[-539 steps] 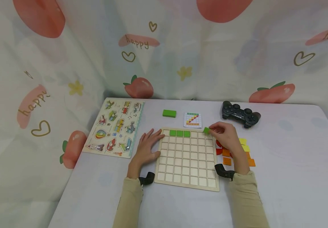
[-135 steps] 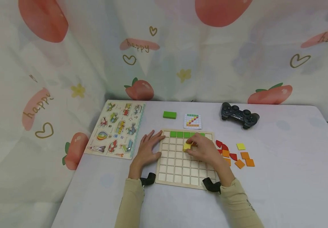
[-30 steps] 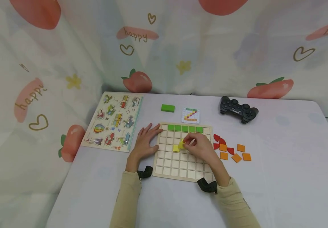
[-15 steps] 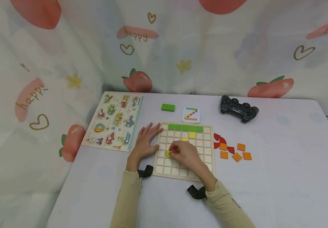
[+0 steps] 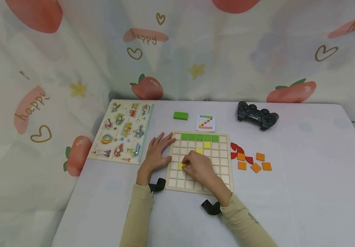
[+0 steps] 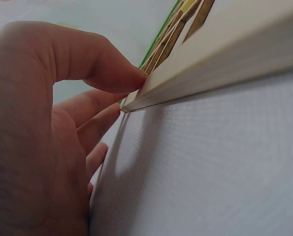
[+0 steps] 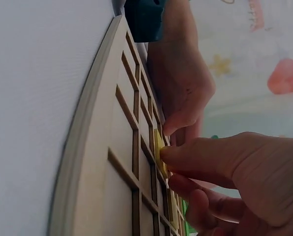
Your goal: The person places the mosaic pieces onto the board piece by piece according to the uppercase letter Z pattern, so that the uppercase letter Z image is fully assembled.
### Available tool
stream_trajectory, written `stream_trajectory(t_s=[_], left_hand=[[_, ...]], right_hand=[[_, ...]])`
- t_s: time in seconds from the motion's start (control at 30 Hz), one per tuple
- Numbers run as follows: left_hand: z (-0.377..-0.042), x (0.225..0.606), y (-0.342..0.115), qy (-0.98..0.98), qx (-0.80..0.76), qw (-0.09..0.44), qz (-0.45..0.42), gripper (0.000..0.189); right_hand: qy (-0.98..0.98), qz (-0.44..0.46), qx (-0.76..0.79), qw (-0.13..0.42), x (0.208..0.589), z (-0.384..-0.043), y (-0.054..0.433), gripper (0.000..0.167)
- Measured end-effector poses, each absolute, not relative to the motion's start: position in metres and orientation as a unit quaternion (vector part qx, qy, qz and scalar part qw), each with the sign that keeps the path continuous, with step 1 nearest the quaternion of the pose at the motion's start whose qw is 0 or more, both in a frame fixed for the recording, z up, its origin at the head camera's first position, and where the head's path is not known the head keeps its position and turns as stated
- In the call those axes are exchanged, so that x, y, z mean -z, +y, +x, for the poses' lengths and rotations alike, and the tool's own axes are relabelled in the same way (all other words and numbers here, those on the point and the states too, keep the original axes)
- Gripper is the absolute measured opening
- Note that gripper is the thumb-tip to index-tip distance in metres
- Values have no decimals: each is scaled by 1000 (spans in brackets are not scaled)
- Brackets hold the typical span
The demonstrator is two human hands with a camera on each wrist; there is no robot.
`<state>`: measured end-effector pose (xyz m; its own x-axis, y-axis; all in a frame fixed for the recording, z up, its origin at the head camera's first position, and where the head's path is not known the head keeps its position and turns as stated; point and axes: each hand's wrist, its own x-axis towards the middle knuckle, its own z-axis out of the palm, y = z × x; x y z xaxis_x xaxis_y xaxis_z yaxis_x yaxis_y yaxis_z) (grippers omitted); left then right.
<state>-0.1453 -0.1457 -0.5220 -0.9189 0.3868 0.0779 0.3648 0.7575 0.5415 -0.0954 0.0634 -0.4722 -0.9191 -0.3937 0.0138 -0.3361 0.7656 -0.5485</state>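
Note:
A wooden grid board (image 5: 230,171) lies on the table. Green square tiles (image 5: 199,137) fill most of its top row. Below them, yellow tiles (image 5: 207,144) step diagonally down to the left, partly covered by my right hand (image 5: 200,169). That hand's thumb and fingertips pinch the lowest yellow tile (image 7: 159,150), which sits at a cell near the board's left side. My left hand (image 5: 156,156) lies with spread fingers along the board's left edge. In the left wrist view, its thumb (image 6: 129,81) touches that edge.
Right of the board lie orange squares (image 5: 260,156) and red quarter-round pieces (image 5: 249,160). Behind it are a green block (image 5: 180,115), a small pattern card (image 5: 205,123) and a black game controller (image 5: 257,115). A vehicle picture puzzle (image 5: 123,130) lies at left.
The green row has grown since the first frame, and the yellow tiles have moved from the table onto the board. Over the last second my right hand moved down and left; the left stayed.

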Motion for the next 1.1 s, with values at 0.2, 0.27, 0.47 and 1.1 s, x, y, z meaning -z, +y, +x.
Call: stream_trajectory(t_s=[0.2, 0.27, 0.47, 1.1], left_hand=[[-146, 522, -145, 937, -285, 19, 202, 76], [-146, 523, -144, 937, -284, 19, 201, 76], [-145, 524, -146, 936, -289, 16, 198, 77], [-146, 522, -146, 933, -294, 18, 204, 77]], right_hand=[[933, -175, 310, 58, 464, -104, 81, 16], [932, -145, 329, 48, 460, -109, 96, 20], [949, -29, 313, 6, 458, -127, 154, 28], [958, 44, 277, 53, 463, -132, 207, 18]])
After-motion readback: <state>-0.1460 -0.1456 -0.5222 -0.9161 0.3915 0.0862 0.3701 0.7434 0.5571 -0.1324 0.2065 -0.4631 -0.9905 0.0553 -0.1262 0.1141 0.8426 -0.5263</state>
